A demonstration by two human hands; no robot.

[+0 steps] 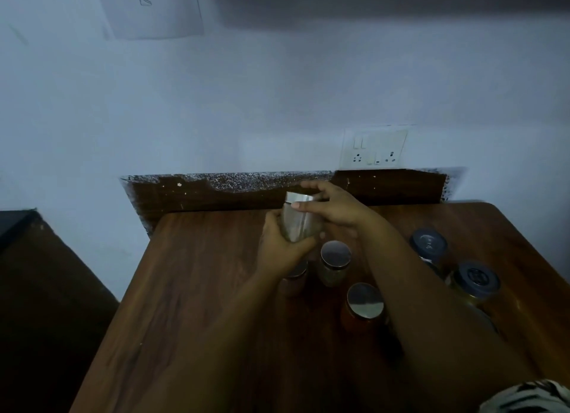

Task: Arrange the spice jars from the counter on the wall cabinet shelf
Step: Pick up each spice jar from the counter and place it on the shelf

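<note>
Both hands on one glass jar (299, 219) w/ a silver lid, held up over the back-middle of the wooden table (197, 289), tilted a bit, lid toward the wall. Left hand (282, 246) wraps the jar's lower body from the left, fingers curled under it. Right hand (331, 210) is at the lid end, thumb lying across the jar's upper side, fingers curved round the far side of the lid; grip looks loose but touching. Just in front of the held jar, approx mid-table, stand 3 more jars: a pale one w/ a dark round lid (334, 263), a reddish one (294, 281) half hidden under the left wrist, and an orange-red one (364, 307) nearer the front, beside the right forearm. Toward the right edge, 2 jars w/ blue-grey lids: one further back (429, 246), one nearer (475, 281). Switch and socket plate (373, 148) on the wall past the back right corner. Light is dim, contents hard to tell.
</note>
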